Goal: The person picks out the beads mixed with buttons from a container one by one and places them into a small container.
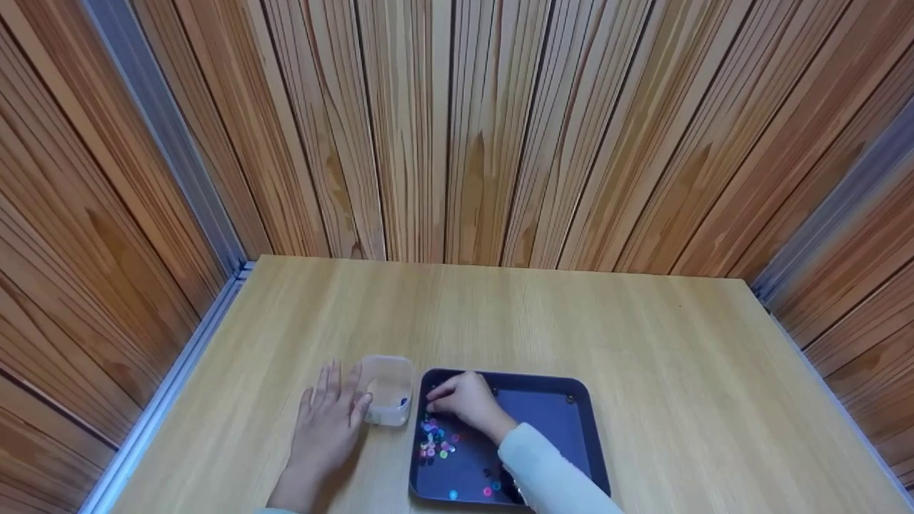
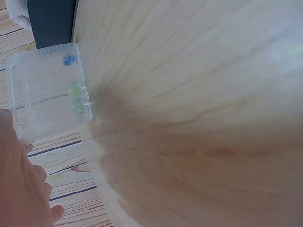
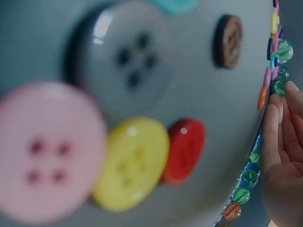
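Note:
On the left, my left hand (image 1: 328, 428) lies with fingers extended beside a clear plastic box (image 1: 389, 419), its thumb against the box's near side. Inside the box are a blue marble (image 2: 68, 60) and two greenish marbles (image 2: 75, 89). My right hand (image 1: 471, 403) reaches over the left part of a dark tray (image 1: 528, 450), thumb and fingertips drawn together. In the right wrist view, those fingertips pinch at a green marble (image 3: 279, 88). Colourful buttons (image 1: 432, 439) lie below this hand in the tray.
Big in the right wrist view are a pink button (image 3: 47, 151), a yellow button (image 3: 132, 165), a red button (image 3: 184, 151) and a brown button (image 3: 231, 41). Several marbles (image 3: 241, 195) line the tray's edge. Wood-panelled walls (image 1: 471, 143) enclose the table (image 1: 678, 371).

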`<action>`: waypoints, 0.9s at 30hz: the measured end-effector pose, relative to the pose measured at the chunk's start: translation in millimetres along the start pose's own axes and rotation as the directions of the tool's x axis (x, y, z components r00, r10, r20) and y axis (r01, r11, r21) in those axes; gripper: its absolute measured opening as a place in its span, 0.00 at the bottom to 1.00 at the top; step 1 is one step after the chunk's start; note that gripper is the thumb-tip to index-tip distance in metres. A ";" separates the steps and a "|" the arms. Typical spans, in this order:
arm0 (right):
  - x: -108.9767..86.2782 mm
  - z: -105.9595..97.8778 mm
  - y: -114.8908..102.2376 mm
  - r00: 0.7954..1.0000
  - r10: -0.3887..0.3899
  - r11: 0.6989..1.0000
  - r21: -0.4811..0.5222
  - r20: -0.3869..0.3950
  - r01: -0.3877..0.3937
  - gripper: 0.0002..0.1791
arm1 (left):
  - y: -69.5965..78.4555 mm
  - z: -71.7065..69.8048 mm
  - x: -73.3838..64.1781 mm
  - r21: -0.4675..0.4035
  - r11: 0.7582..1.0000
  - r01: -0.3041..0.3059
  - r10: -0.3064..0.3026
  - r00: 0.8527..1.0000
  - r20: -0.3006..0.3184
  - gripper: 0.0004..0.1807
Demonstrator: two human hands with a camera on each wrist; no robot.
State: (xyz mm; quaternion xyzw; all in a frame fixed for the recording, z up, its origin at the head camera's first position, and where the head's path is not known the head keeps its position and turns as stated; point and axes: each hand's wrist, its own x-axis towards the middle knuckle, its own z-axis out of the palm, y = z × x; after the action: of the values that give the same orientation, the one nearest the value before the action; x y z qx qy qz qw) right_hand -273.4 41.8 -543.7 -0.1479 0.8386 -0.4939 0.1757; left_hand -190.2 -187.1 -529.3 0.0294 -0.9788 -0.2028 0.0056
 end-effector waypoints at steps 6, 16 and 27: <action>-2.5 -10.8 0.4 0.999 0.045 0.994 0.103 0.006 -0.046 0.08 | 0.3 -0.1 0.8 0.011 1.000 0.002 -0.002 1.000 0.012 0.39; -4.7 -18.4 -9.3 0.977 0.191 0.815 0.540 0.092 -0.210 0.19 | -0.2 -0.5 0.8 -0.003 1.000 0.006 -0.006 1.000 0.014 0.36; -2.6 -15.0 -21.0 0.984 0.139 0.718 0.673 0.111 -0.177 0.17 | -1.5 -0.3 -0.9 -0.015 1.000 -0.021 0.021 1.000 -0.001 0.33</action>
State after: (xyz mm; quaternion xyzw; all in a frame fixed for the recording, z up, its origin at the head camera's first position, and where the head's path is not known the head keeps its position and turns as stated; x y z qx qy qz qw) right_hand -276.1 44.6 -518.1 -0.0141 0.6041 -0.7455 0.2812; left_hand -189.2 -188.5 -529.6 0.0194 -0.9774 -0.2103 0.0083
